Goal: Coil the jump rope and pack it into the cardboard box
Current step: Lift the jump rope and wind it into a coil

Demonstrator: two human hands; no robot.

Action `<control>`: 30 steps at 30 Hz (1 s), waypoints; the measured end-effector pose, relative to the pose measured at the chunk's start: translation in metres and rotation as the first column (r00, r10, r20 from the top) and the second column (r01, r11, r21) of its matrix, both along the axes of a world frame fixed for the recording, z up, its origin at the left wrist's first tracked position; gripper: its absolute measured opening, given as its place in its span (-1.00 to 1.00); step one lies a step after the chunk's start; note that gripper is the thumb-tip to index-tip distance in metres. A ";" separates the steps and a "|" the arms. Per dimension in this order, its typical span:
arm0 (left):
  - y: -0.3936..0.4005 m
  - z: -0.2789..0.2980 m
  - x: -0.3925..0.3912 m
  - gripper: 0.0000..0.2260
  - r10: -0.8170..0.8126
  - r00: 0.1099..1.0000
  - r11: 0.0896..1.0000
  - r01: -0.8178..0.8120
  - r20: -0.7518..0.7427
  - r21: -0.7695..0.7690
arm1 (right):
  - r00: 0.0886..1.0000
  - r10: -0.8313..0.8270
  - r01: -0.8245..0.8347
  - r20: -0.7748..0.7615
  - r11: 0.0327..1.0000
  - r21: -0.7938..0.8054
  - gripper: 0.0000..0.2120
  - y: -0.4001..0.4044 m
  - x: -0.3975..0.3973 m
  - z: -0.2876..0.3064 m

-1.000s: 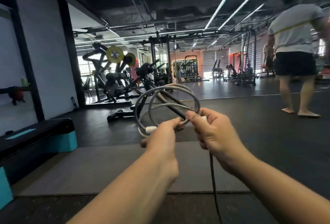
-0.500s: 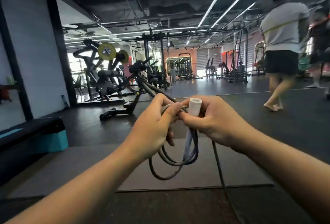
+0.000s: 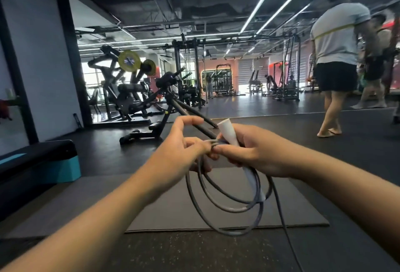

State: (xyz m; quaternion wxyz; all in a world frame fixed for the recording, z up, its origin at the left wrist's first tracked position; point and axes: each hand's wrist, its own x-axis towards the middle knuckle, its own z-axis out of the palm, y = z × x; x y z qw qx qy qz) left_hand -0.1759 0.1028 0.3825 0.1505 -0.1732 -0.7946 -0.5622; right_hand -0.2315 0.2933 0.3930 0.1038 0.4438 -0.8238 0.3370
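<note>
Fingers of our right hand (image 3: 255, 152) wrap the white handle (image 3: 227, 132) and the gathered strands, while our left hand (image 3: 179, 150) pinches the same bunch at nine o'clock, likely to keep the jump rope (image 3: 225, 204) loops from springing apart. They hang toward six o'clock above a grey mat (image 3: 164, 211) on dark gym floor (image 3: 194, 250). We see no cardboard box.
</note>
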 end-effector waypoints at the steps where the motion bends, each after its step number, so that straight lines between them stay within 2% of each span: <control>1: -0.003 0.009 0.002 -0.48 0.004 1.000 0.989 -0.004 0.006 -0.150 | 1.000 -0.004 0.005 -0.029 0.998 0.057 -0.85 0.002 0.001 0.003; 2: -0.004 0.018 0.005 -0.38 0.038 0.999 0.932 -0.049 -0.037 -0.359 | 0.998 0.000 0.008 -0.064 0.993 0.119 -0.87 0.002 0.001 0.004; 4: 0.005 0.029 0.005 -0.38 0.066 0.975 0.669 -0.200 -0.211 -0.716 | 0.993 0.014 0.015 -0.120 0.971 0.238 -0.91 -0.003 0.004 0.005; 5: 0.013 0.031 0.005 -0.43 0.063 0.956 0.535 -0.276 -0.288 -0.799 | 0.988 0.005 0.043 -0.157 0.952 0.303 -0.87 -0.007 0.006 0.005; 7: 0.029 0.027 0.003 -0.44 0.120 0.915 0.334 -0.403 -0.386 -0.852 | 0.977 -0.013 0.096 -0.215 0.920 0.380 -0.78 -0.014 0.007 0.005; 9: 0.038 0.013 0.000 -0.25 0.192 0.849 0.138 -0.520 -0.493 -0.843 | 0.982 -0.019 0.092 -0.188 0.917 0.387 -0.79 -0.016 0.008 0.005; 10: 0.039 0.007 0.001 -0.13 0.187 0.815 0.063 -0.567 -0.548 -0.821 | 0.986 -0.021 0.085 -0.165 0.916 0.391 -0.81 -0.015 0.009 0.005; 11: 0.038 0.002 0.002 -0.07 0.165 0.787 0.027 -0.606 -0.594 -0.795 | 0.988 -0.021 0.083 -0.156 0.910 0.406 -0.83 -0.014 0.012 0.005; 12: 0.037 -0.002 0.003 -0.07 0.140 0.768 0.028 -0.634 -0.625 -0.773 | 0.986 -0.026 0.094 -0.165 0.900 0.425 -0.83 -0.014 0.013 0.004; 14: 0.034 -0.009 0.000 -0.18 0.143 0.760 0.105 -0.649 -0.634 -0.754 | 0.981 -0.024 0.109 -0.190 0.887 0.450 -0.82 -0.015 0.015 0.003; 16: 0.032 -0.010 0.000 -0.38 0.208 0.799 0.229 -0.600 -0.564 -0.766 | 0.984 -0.009 0.091 -0.177 0.881 0.463 -0.81 -0.016 0.015 0.004; 18: 0.030 -0.006 0.003 -0.65 0.251 0.818 0.269 -0.573 -0.518 -0.775 | 0.991 -0.020 0.074 -0.130 0.900 0.429 -0.78 -0.013 0.015 0.009; 20: 0.030 -0.003 0.005 -0.75 0.269 0.834 0.236 -0.542 -0.482 -0.806 | 0.994 -0.048 0.086 -0.102 0.909 0.408 -0.83 -0.011 0.016 0.010; 24: 0.026 -0.001 0.005 -0.81 0.332 0.836 0.188 -0.512 -0.437 -0.838 | 0.976 -0.166 0.210 -0.141 0.891 0.403 -0.66 -0.005 0.011 0.001; 26: 0.015 0.003 0.005 -0.84 0.374 0.812 0.151 -0.529 -0.448 -0.835 | 0.965 -0.207 0.255 -0.158 0.877 0.408 -0.73 0.005 0.008 -0.001; 27: 0.011 0.004 0.005 -0.83 0.377 0.794 0.097 -0.547 -0.477 -0.832 | 0.967 -0.196 0.247 -0.163 0.876 0.415 -0.77 0.009 0.007 -0.003; 30: 0.012 0.002 0.004 -0.95 0.229 0.774 -0.006 -0.605 -0.590 -0.796 | 0.983 -0.112 0.161 -0.143 0.900 0.405 -0.77 0.005 0.009 -0.006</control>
